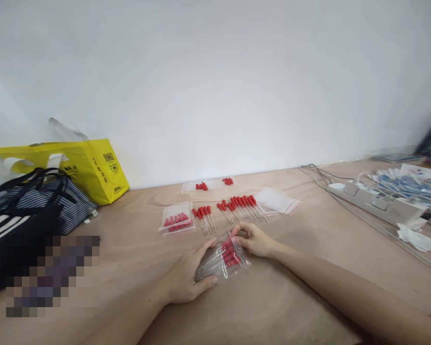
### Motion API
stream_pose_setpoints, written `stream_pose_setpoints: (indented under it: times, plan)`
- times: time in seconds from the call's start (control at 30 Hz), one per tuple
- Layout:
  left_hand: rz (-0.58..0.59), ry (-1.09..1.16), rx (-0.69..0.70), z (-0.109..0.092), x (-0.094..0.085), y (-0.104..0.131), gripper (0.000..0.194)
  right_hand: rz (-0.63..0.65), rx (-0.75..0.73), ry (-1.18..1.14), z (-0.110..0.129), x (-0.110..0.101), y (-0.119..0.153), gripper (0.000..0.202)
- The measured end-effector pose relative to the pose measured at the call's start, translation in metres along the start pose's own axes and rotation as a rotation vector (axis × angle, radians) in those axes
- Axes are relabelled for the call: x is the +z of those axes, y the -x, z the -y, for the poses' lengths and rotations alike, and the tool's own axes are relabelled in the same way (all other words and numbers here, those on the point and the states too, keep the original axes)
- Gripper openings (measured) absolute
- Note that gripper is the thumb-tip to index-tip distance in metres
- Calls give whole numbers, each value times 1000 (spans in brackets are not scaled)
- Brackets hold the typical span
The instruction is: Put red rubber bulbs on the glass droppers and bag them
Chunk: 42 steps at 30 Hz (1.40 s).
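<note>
A clear zip-lock bag (225,258) with several red-bulbed droppers (230,251) inside lies in front of me. My left hand (191,274) curves round the bag's left end, thumb below and fingers above. At its upper right edge, my right hand (253,238) pinches the bag between thumb and fingers. Just beyond my hands, loose droppers (242,207) lie in a row, with a smaller group (204,218) to the left. Filled bags of red-bulbed droppers (177,220) are stacked further left.
Flat zip-lock bags (278,199) lie right of the loose droppers. Loose red bulbs (201,186) are near the wall. A yellow bag (100,167) and a black bag (21,225) stand left. A power strip (377,203) with cables and a crumpled tissue (418,238) lie right.
</note>
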<state>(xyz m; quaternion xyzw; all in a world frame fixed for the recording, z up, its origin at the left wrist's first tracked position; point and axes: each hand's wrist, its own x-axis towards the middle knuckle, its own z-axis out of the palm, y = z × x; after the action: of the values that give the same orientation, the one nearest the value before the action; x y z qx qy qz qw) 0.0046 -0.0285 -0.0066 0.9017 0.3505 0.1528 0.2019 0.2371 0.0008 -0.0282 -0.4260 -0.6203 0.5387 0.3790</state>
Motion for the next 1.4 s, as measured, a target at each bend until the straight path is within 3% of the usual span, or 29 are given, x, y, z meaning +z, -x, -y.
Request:
stream_pose_setpoints:
  times: [0.1, 0.3, 0.37, 0.47, 0.53, 0.7, 1.0, 1.23, 1.4]
  plan:
    - [-4, -6, 6, 0, 0, 0, 68, 68, 23, -41, 3, 1, -5, 37]
    - [14, -7, -2, 2, 1, -1, 68, 34, 11, -85, 4, 3, -10, 53]
    - [17, 2, 6, 1, 0, 0, 68, 53, -38, -44, 1, 5, -11, 43]
    - [17, 14, 21, -1, -2, 0, 67, -25, -70, 37, -1, 8, -12, 30]
    - [20, 14, 28, -3, -4, -1, 67, -46, -33, 40, 1, 6, -10, 29]
    - [5, 11, 51, -3, -7, -1, 68, 120, 96, -60, 11, -2, -5, 33]
    - [7, -23, 29, -1, -12, -1, 66, 28, 125, 79, 9, -3, -1, 26]
    - [-172, -75, 19, 2, -15, -4, 29, 86, -118, 191, 4, -25, 33, 24]
    - [-291, -125, 32, 2, -5, -9, 20, 135, -178, 418, 5, -33, 52, 24]
